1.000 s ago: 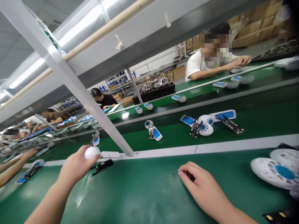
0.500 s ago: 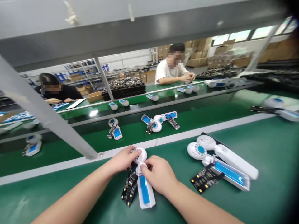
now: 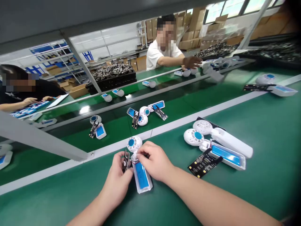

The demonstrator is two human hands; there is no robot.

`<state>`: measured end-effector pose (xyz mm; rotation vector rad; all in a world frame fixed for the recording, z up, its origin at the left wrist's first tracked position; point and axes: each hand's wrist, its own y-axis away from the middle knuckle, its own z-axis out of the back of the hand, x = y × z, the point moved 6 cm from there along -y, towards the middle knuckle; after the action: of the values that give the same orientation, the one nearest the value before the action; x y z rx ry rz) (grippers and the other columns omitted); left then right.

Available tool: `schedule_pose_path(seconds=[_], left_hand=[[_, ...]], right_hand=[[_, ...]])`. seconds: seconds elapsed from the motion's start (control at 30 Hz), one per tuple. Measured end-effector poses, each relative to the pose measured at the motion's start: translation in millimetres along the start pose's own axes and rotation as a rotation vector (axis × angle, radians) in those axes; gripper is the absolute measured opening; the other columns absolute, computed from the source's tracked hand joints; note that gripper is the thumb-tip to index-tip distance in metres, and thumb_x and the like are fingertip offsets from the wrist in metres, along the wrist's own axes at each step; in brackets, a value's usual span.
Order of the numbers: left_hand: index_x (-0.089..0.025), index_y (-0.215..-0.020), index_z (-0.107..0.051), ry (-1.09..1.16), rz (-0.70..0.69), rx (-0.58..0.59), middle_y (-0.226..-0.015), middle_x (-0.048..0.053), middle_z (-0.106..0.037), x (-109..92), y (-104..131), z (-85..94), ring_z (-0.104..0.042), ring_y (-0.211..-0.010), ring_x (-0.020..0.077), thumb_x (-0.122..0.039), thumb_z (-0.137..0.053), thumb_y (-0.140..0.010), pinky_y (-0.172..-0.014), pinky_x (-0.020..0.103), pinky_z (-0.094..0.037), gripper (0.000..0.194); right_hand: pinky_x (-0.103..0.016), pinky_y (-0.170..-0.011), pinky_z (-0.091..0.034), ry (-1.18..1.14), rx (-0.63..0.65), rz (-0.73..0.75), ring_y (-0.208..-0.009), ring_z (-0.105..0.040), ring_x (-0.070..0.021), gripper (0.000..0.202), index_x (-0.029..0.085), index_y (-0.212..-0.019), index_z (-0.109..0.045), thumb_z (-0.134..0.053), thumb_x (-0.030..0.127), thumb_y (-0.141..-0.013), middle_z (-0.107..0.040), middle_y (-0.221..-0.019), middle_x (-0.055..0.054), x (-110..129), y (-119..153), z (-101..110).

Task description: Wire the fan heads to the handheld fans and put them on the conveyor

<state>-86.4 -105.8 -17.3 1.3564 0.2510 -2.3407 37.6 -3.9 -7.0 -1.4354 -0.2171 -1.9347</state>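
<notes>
The left hand (image 3: 116, 182) has its fingers closed on a thin black board (image 3: 126, 161) tilted on edge, and the right hand (image 3: 156, 161) pinches the white plastic neck of the fan (image 3: 142, 177). The fan lies on the smooth green surface (image 3: 94, 194), with a round slotted head, a blue disc at its centre, and a glossy blue panel in its long, open handle. To the right lie 2 fans (image 3: 231, 157) and a flat board (image 3: 203, 163) with yellow squares. Beyond the pale, straight rail (image 3: 188, 117) is a shiny green belt (image 3: 185, 103)
</notes>
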Motion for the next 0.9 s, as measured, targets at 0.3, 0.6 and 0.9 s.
schedule_pose_path(seconds=[0.3, 0.6, 0.9], left_hand=[[-0.019, -0.114, -0.064, 0.118, -0.007, 0.057, -0.081, 0.003, -0.065, -9.6, -7.9, 0.1, -0.063, -0.077, 0.0180, -0.037, -0.052, -0.089, -0.070, 0.029, -0.055, 0.033], [-0.025, -0.112, -0.070, -0.057, -0.236, -0.002, -0.108, 0.005, -0.065, -16.1, -4.1, 0.2, -0.063, -0.096, 0.0166, -0.027, -0.053, -0.092, -0.085, 0.027, -0.052, 0.026], [-0.023, -0.117, -0.068, -0.121, -0.233, -0.003, -0.112, 0.007, -0.064, -18.1, 2.1, 0.1, -0.061, -0.101, 0.0193, -0.028, -0.051, -0.093, -0.088, 0.030, -0.050, 0.029]], right_hand=[[-0.029, -0.076, -0.048, -0.005, -0.025, 0.013, -0.085, -0.061, -0.0172, 0.015, 0.019, -0.075, -0.070, -0.061, 0.008, -0.079, -0.066, -0.082, -0.001, 3.3, 2.8, -1.2], [-0.029, -0.074, -0.047, 0.007, -0.064, -0.059, -0.079, -0.059, -0.0172, 0.016, 0.019, -0.065, -0.064, -0.064, 0.003, -0.068, -0.065, -0.075, 0.000, 6.7, 5.0, -7.3], [-0.031, -0.075, -0.043, 0.102, -0.101, -0.044, -0.075, -0.056, -0.0171, 0.014, 0.019, -0.062, -0.058, -0.063, 0.006, -0.067, -0.064, -0.071, 0.001, 9.9, 6.4, -8.0]])
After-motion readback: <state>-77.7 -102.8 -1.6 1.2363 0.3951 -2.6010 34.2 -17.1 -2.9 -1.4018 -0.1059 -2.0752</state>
